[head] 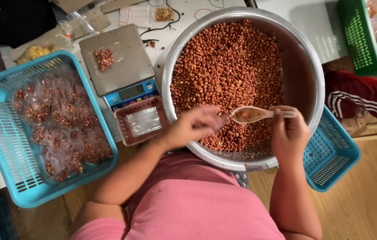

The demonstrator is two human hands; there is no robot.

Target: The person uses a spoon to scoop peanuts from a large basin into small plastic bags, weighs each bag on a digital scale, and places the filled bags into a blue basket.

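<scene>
Can't tell what my left hand (pixel 196 124) pinches; its fingertips blur over the peanuts. Right hand (pixel 288 132) grips a white spoon (pixel 254 114) loaded with peanuts above the steel basin (pixel 309 58) of peanuts (pixel 228 66). Blue basket (pixel 1 146) holds filled bags (pixel 59 129).

I see open room above the peanuts (pixel 228 66), hemmed by the bowl (pixel 315 75) rim and the scale (pixel 119 62) beside it.

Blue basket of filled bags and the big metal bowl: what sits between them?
Head view: a scale bearing one small peanut bag, and a red tray of clear bags.
</scene>
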